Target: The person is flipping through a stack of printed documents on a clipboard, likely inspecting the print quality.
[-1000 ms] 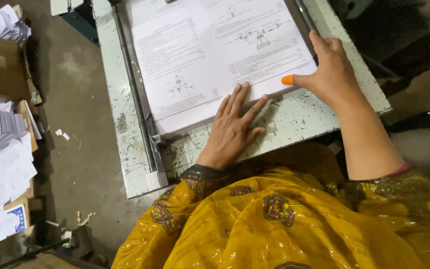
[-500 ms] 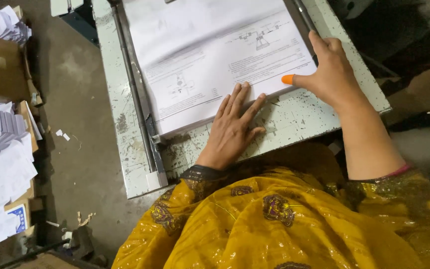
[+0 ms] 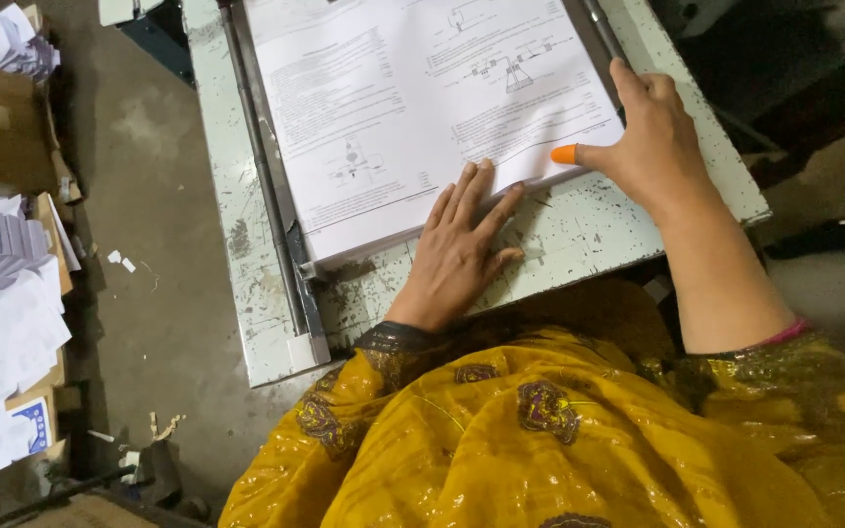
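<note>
A thick stack of printed white sheets (image 3: 393, 108) lies on a worn pale-green metal table (image 3: 599, 230). My left hand (image 3: 457, 249) rests flat, fingers spread, against the stack's near edge, fingertips on the top sheet. My right hand (image 3: 647, 137) presses the stack's right near corner; its thumb wears an orange rubber tip, and its fingers reach to a dark metal bar (image 3: 603, 29) along the stack's right side. Neither hand grips anything. A yellow patterned garment (image 3: 559, 430) fills the bottom of the view.
A dark metal rail (image 3: 271, 186) runs along the stack's left side. Piles of white paper and cardboard boxes (image 3: 2, 284) stand on the grey floor at the left. Paper scraps (image 3: 121, 260) litter the floor.
The top sheet has settled a little flatter on the stack. Both hands stay in the same places.
</note>
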